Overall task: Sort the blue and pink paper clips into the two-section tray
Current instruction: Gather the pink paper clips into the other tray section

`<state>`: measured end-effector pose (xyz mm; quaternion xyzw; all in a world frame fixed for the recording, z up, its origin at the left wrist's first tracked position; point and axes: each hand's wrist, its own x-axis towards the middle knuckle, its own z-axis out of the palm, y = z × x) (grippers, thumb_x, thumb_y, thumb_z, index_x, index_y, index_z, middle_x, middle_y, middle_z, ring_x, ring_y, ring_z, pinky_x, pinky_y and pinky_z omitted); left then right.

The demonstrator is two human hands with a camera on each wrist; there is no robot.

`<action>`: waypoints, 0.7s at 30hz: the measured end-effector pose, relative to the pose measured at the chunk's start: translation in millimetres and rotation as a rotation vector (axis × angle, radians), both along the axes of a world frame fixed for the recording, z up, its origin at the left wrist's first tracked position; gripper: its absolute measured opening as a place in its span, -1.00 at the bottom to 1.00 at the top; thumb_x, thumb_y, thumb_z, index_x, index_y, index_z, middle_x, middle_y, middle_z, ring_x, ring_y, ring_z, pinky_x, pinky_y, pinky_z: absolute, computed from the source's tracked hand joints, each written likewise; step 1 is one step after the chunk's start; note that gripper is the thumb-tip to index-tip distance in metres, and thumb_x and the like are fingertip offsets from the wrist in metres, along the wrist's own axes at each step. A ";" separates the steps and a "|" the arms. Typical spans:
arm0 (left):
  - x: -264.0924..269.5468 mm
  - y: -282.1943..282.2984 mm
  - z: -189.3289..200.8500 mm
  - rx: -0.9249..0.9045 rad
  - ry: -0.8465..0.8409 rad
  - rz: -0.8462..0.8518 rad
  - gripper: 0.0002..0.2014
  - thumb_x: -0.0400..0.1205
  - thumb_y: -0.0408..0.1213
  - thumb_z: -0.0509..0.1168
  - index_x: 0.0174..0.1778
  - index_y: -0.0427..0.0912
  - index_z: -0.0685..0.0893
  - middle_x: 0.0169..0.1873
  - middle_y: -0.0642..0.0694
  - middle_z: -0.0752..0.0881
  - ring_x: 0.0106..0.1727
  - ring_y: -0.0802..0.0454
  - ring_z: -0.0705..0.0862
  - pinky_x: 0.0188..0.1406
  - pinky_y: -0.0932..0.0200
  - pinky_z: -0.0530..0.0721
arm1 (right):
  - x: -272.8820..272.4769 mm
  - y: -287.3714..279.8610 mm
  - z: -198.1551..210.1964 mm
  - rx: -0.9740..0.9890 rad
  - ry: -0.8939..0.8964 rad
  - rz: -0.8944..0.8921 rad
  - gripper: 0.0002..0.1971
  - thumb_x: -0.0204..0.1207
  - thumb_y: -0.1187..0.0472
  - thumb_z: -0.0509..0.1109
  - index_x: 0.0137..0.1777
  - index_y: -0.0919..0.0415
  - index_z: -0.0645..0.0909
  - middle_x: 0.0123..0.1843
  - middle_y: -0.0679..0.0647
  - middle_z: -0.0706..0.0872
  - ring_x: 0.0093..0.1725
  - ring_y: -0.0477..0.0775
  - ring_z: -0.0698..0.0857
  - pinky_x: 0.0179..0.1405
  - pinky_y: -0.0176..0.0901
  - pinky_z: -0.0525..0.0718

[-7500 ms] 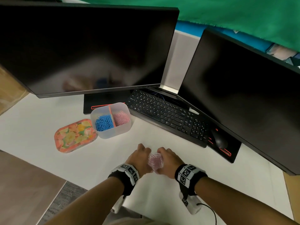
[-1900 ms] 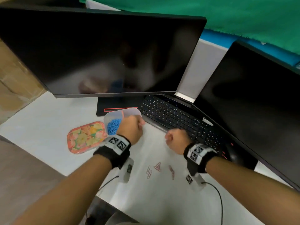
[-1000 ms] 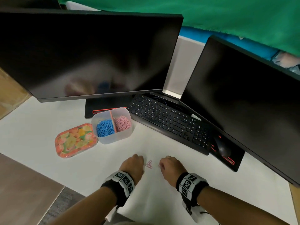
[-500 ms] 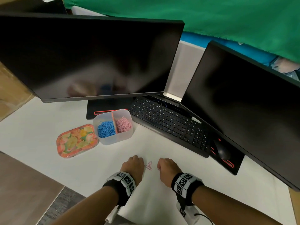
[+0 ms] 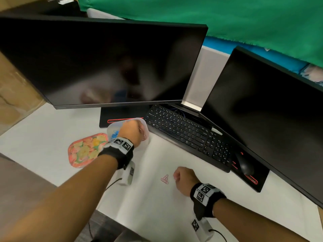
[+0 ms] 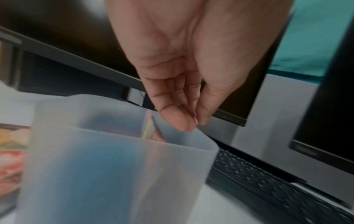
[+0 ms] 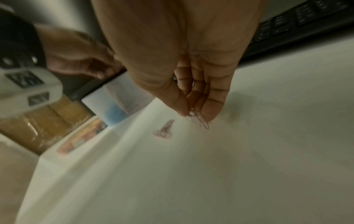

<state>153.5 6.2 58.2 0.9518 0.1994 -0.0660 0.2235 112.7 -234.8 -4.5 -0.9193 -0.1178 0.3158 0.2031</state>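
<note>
The clear two-section tray (image 5: 111, 128) stands by the left monitor's foot, with blue clips (image 5: 114, 135) in its left half and pink clips (image 5: 145, 137) in its right half. My left hand (image 5: 134, 130) hovers over the tray (image 6: 114, 134). In the left wrist view, thumb and fingertips (image 6: 184, 124) pinch together above the pink side, and the clip between them barely shows. My right hand (image 5: 176, 177) is low on the table and pinches a pink paper clip (image 7: 200, 121) that touches the surface. A small cluster of loose pink clips (image 5: 164, 179) lies just left of it.
A floral tin lid (image 5: 85, 149) lies left of the tray. A black keyboard (image 5: 188, 135) and mouse (image 5: 244, 165) sit behind my right hand, under two dark monitors (image 5: 104, 63) (image 5: 271, 110). The white table's edge (image 5: 111, 213) runs under my forearms.
My left hand has left the table beside the loose clips and moved up and back over the tray. The right hand has stayed near the loose pink clips.
</note>
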 end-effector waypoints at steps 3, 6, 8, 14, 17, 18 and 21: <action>4.3 13.9 2.8 0.017 0.010 0.041 -0.73 0.69 -0.25 0.13 0.13 -0.19 0.72 -0.10 -0.23 0.79 -0.09 -0.19 0.74 -0.16 0.12 0.65 | 14.2 14.2 16.6 0.119 0.012 -0.090 -0.80 0.52 0.41 0.22 -0.05 0.18 0.65 -0.02 0.04 0.70 -0.02 -0.02 0.64 0.02 -0.33 0.60; -4.3 21.7 -1.4 -0.010 -0.051 0.083 -0.71 0.70 -0.20 0.12 0.01 -0.20 0.74 -0.20 -0.17 0.77 -0.20 -0.13 0.71 -0.16 0.11 0.67 | 38.5 41.2 36.2 0.227 -0.028 -0.112 -0.75 0.48 0.39 0.26 -0.27 0.01 0.59 -0.18 -0.07 0.68 -0.09 -0.02 0.66 -0.03 -0.29 0.62; -15.2 21.9 -8.2 -0.097 -0.085 0.107 -0.78 0.67 -0.21 0.18 -0.08 -0.14 0.74 -0.19 -0.13 0.78 -0.16 -0.12 0.72 -0.07 0.10 0.70 | 54.8 64.9 48.1 0.285 -0.057 -0.100 -0.74 0.44 0.38 0.30 -0.35 -0.01 0.58 -0.22 -0.08 0.72 -0.12 0.01 0.70 -0.08 -0.27 0.64; -60.4 2.8 -20.8 -0.207 -0.150 0.085 -0.86 0.59 -0.26 0.25 -0.25 0.00 0.65 -0.31 -0.01 0.73 -0.24 -0.05 0.68 -0.16 0.21 0.62 | 93.8 137.2 75.4 0.373 -0.151 -0.101 -0.71 0.41 0.36 0.34 -0.44 -0.02 0.57 -0.15 0.01 0.77 -0.03 0.09 0.75 0.05 -0.20 0.69; -77.0 -15.6 -25.0 -0.263 -0.112 -0.052 -0.80 0.56 -0.33 0.21 -0.29 0.07 0.62 -0.26 0.04 0.75 -0.24 0.03 0.66 -0.19 0.24 0.56 | 103.2 155.6 74.4 0.359 -0.142 -0.073 -0.76 0.42 0.34 0.39 -0.40 0.00 0.61 -0.04 0.07 0.80 0.03 0.15 0.75 0.13 -0.14 0.70; -79.7 -22.7 -26.4 -0.248 -0.079 -0.106 -0.80 0.55 -0.32 0.19 -0.30 0.10 0.56 -0.22 0.05 0.72 -0.19 0.01 0.65 -0.18 0.23 0.53 | 104.6 157.8 73.6 0.338 -0.131 -0.056 -0.80 0.42 0.33 0.40 -0.34 0.01 0.63 0.01 0.08 0.80 0.06 0.15 0.75 0.15 -0.14 0.69; -82.8 -44.7 -30.2 -0.186 0.004 -0.242 -0.86 0.59 -0.26 0.21 -0.24 0.07 0.47 -0.19 0.05 0.57 -0.10 0.01 0.60 -0.15 0.23 0.42 | 106.9 150.2 73.3 0.301 -0.142 -0.057 -0.80 0.44 0.36 0.35 -0.07 0.07 0.70 0.10 0.10 0.77 0.13 0.13 0.71 0.17 -0.16 0.67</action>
